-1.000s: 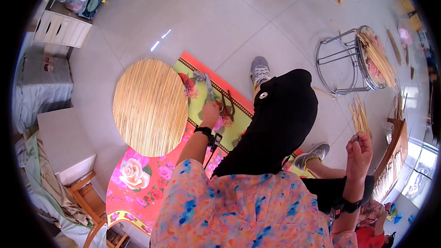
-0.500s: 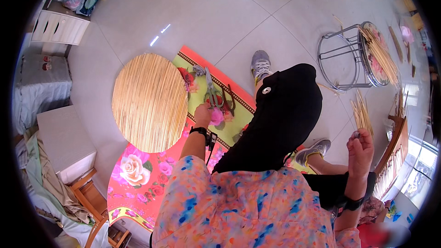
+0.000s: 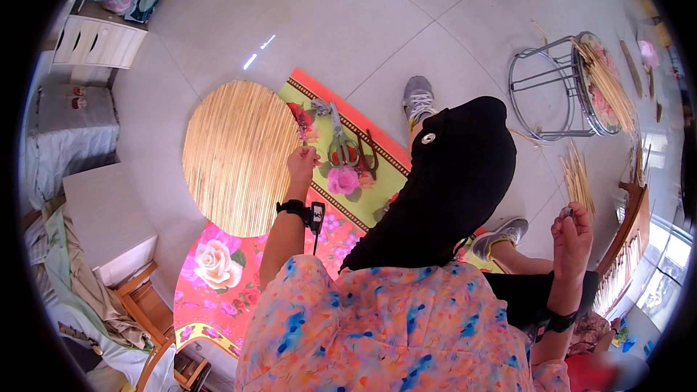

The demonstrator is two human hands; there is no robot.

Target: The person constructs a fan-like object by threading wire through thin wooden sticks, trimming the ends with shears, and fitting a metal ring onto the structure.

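Note:
A round mat of pale straw-like strips lies on a red and green flowered cloth. At its right edge is my left hand, fingers pinched together; whatever they hold is too small to name. Just right of that hand, green-handled scissors rest on the cloth with their blades pointing away from me. A dark curved tool lies beside them. My right hand is raised at the far right, closed, with a small grey thing at its fingertips that I cannot identify.
My black-trousered knee rises right of the cloth. A metal-framed stool, tipped over, stands at the right with straw strips against its seat. More strips lie near my right hand. White boxes and drawers line the left side.
My left hand has moved left and slightly away from me, from the scissors' handles to the mat's edge. The right hand has stayed nearly still. The whole view has shifted a little.

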